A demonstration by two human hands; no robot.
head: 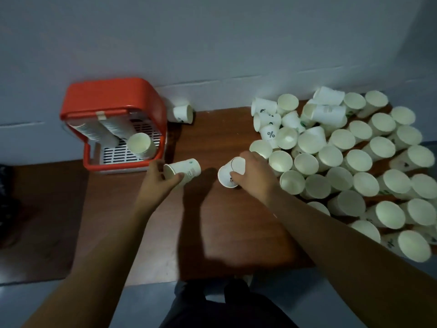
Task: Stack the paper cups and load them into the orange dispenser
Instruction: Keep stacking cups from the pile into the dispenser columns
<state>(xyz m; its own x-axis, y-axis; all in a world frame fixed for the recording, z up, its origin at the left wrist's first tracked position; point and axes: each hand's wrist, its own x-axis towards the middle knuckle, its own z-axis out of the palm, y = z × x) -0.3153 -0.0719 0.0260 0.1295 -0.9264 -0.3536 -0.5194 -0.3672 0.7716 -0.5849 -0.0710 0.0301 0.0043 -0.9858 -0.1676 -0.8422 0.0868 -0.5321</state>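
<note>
Now the left hand (pixel 158 179) grips a paper cup (pixel 186 168) lying sideways, just off the front right corner of the orange dispenser (pixel 111 95), which stands at the wooden table's (pixel 212 235) back left. The right hand (pixel 256 177) holds a second cup (pixel 229 174), tilted, near the table's middle. Loose cups (pixel 354 166) crowd the right side up to the edge. Cup stacks (pixel 142 146) lean inside the dispenser. One stray cup (pixel 183 114) lies against the wall.
</note>
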